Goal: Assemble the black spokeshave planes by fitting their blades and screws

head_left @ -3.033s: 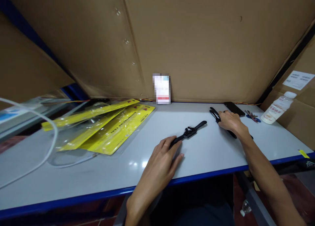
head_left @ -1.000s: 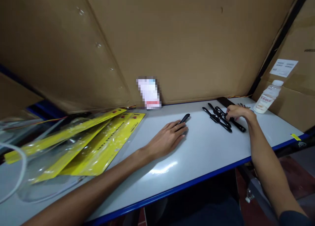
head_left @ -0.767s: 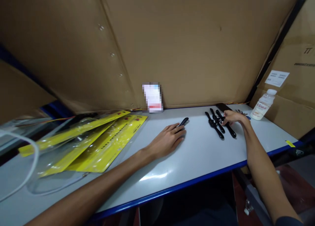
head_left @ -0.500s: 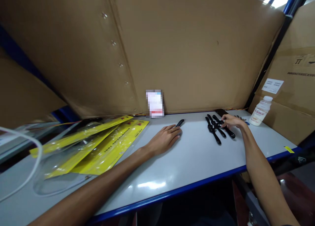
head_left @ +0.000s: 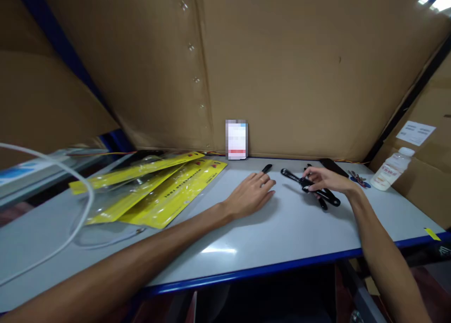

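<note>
My right hand (head_left: 327, 178) grips a black spokeshave (head_left: 330, 197) near its middle, thumb and fingers around the body. The tool slants, its two handles sticking out on either side of the hand. More black spokeshave handles (head_left: 323, 204) show beneath and behind it, mostly hidden. My left hand (head_left: 249, 194) is palm down, low over the table, its fingers loosely spread. Just beyond its fingertips the end of a black handle (head_left: 268, 168) sticks out; the remainder is covered by the hand, so contact is unclear.
Yellow-carded clear packages (head_left: 169, 191) lie at left beside a white cable (head_left: 92, 191). A phone (head_left: 237, 140) leans against the cardboard wall (head_left: 275, 79). Keys (head_left: 359, 178), a dark flat object (head_left: 333, 166) and a white bottle (head_left: 392, 170) are at right. A blue edge (head_left: 253, 273) borders the table.
My right hand has taken hold of a spokeshave and turned it from the row it lay in. My left hand stays by the single handle, its fingers more raised. The view has shifted.
</note>
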Available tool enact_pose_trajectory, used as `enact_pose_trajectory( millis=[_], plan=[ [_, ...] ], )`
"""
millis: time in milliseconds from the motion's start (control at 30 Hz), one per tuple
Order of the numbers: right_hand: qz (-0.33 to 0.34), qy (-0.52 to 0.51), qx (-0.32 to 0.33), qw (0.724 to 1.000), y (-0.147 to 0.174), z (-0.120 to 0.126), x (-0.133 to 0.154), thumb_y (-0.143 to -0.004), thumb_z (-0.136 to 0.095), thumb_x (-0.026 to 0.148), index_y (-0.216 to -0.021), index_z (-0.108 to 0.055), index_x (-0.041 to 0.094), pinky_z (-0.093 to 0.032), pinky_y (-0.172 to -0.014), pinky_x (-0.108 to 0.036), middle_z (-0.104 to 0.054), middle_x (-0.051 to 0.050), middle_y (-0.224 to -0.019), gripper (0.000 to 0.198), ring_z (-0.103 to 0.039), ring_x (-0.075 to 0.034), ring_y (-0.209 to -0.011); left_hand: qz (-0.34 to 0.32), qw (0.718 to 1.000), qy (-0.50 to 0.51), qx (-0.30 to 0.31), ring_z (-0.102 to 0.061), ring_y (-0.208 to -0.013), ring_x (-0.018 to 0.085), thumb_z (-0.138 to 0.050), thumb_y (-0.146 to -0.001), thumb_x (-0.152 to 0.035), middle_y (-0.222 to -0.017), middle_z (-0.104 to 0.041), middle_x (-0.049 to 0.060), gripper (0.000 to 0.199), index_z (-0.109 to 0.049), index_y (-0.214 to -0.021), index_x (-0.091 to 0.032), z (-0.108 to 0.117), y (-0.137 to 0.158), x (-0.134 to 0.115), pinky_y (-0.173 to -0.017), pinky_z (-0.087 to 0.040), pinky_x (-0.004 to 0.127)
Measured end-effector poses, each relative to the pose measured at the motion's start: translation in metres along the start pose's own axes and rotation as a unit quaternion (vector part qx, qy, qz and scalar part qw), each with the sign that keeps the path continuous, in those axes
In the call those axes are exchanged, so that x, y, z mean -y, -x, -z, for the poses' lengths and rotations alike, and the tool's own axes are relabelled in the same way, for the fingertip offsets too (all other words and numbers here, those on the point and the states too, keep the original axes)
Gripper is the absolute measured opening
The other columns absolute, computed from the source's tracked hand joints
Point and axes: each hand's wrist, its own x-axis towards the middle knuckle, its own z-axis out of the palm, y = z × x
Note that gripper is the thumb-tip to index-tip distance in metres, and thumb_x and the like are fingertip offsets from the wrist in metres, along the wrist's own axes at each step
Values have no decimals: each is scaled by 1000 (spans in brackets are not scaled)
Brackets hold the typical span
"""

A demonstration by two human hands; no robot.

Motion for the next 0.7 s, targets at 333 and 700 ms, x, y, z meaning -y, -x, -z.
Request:
enact_pose_trajectory(
  millis=[333,700],
  plan=[
    [-65,66,-62,994,-44,-46,-10,-77,-60,13,-113,-54,17,-42,-48,-23,-50,8,-63,37,-49,-10,-48,22,987,28,157,-70,-89,26,-32,-107,-31,-103,-71,15,33,-54,-122,-11,-23,-58,-36,-71,-49,34],
    [-181,100,13,978,-51,-8,4,-89,-61,51,-83,-61,16,-50,-50,-24,-67,-6,-68,36,-67,-17,-59,-20,985,91,145,-69,-73,23,-36,-104,-25,-95,-73,12,31,-65,-111,-15,-41,-77,-23,-60,-40,34]
  ],
)
